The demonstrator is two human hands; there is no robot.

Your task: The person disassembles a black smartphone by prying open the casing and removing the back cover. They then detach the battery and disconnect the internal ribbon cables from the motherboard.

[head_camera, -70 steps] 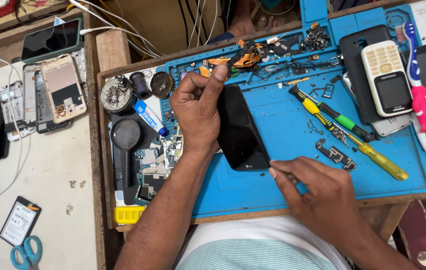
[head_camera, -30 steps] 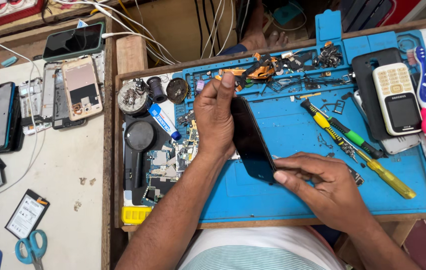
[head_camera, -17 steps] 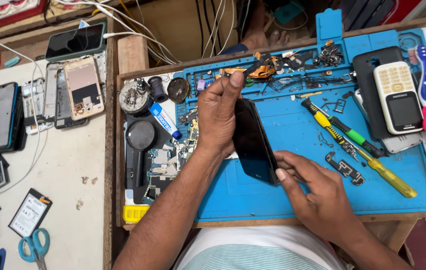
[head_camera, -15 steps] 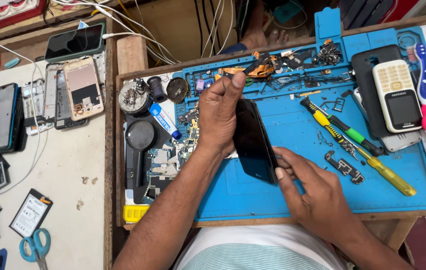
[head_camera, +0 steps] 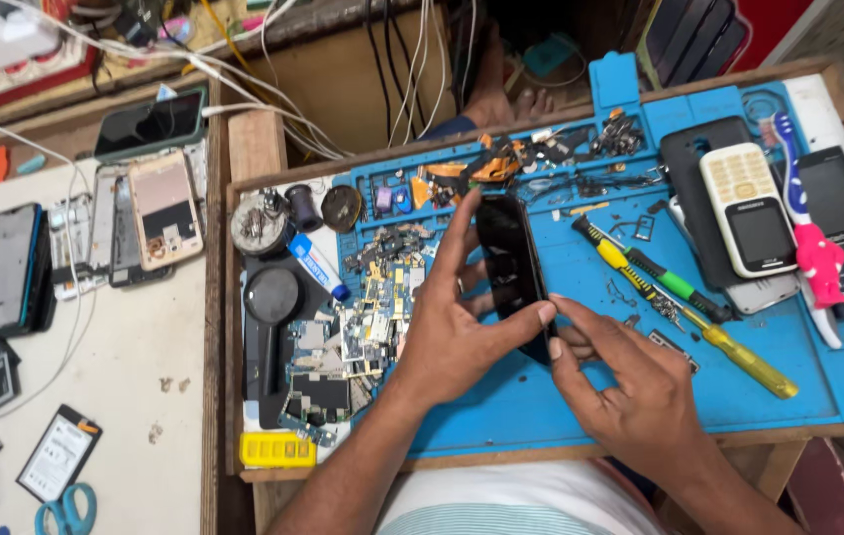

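My left hand [head_camera: 447, 322] grips a black smartphone [head_camera: 511, 267] over the blue work mat [head_camera: 640, 386], index finger at its top end and thumb by its lower edge. The phone stands on its long edge, tilted. My right hand [head_camera: 630, 391] holds the phone's lower end from the right, thumb and forefinger pinching near the bottom corner.
Yellow and green screwdrivers [head_camera: 685, 307] lie right of the phone. Keypad phones [head_camera: 747, 208] and a pink brush [head_camera: 813, 253] sit at the far right. Circuit boards [head_camera: 343, 347], a magnifier [head_camera: 271, 297], a glue tube [head_camera: 318, 266] and a yellow box [head_camera: 276, 449] crowd the left. Dismantled phones [head_camera: 159, 208], batteries and scissors [head_camera: 63, 510] lie on the white table.
My right hand came up from the table's front edge and closed on the phone's lower end. My left hand shifted its grip, and the phone now tilts more on edge.
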